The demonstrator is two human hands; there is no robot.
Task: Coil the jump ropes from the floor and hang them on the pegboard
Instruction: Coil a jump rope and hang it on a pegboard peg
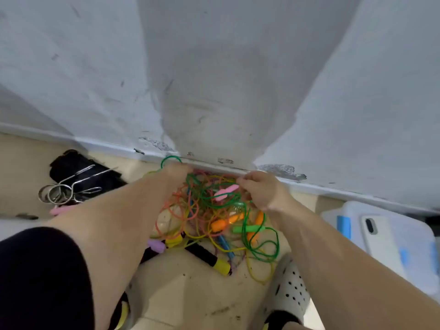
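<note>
Left hand: curled round the green rope; one loop stood above the fist, near the foot of the wall;
Right hand: fingers pinched the end of the pink handle;
Jump ropes: tangled, many-coloured heap on the floor against the wall, beneath both hands;
Sides: metal clips left; phone right.
</note>
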